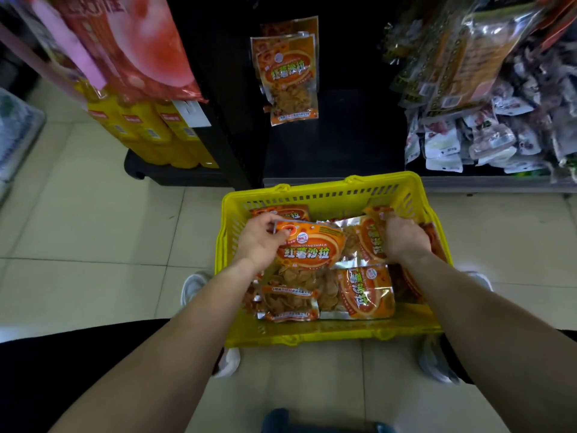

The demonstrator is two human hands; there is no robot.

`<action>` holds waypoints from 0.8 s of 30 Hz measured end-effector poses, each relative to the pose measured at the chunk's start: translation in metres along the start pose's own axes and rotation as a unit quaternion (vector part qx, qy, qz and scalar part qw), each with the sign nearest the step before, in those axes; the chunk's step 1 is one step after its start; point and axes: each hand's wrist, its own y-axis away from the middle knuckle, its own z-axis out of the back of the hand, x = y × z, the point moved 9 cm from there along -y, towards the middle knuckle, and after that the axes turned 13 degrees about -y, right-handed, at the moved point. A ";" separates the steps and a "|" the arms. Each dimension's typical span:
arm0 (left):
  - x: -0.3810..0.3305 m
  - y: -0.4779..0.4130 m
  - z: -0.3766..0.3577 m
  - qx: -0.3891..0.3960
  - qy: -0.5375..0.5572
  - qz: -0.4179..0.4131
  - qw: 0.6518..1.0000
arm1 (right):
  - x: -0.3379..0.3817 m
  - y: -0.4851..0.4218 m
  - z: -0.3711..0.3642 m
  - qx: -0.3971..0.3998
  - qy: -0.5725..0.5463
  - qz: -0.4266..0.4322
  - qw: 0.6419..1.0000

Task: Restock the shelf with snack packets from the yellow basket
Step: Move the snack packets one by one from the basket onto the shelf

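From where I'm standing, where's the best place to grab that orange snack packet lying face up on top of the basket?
Probably by its flat sealed top edge, where the left hand already pinches it. The orange snack packet lies face up on the pile in the yellow basket, top edge toward the shelf, so come from above at the left corner; the chip-filled lower part is bulky.

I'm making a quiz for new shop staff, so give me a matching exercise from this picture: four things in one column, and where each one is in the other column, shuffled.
Things:
1. yellow basket
2. left hand
3. hanging orange packets
4. white and grey packets

Places:
A. on the dark rack straight above the basket
B. piled on the shelf at the right
C. on the tiled floor in front of the shelving
D. gripping the top corner of the orange snack packet in the basket

Pairs: 1-C, 2-D, 3-A, 4-B
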 end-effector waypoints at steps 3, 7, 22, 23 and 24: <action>-0.009 0.002 0.015 -0.008 0.005 -0.010 1.000 | 0.011 0.007 0.018 -0.002 -0.085 -0.007 0.996; -0.029 0.008 0.051 -0.045 0.014 -0.026 0.999 | 0.050 0.025 0.065 0.016 -0.208 0.049 0.977; -0.093 0.075 0.161 -0.131 0.097 -0.080 0.983 | 0.127 0.139 0.211 0.010 -0.135 0.277 0.951; -0.092 0.076 0.162 -0.137 0.110 -0.079 0.981 | 0.128 0.139 0.209 0.018 -0.116 0.280 0.953; -0.093 0.076 0.162 -0.141 0.118 -0.080 0.980 | 0.131 0.137 0.207 0.025 -0.093 0.286 0.954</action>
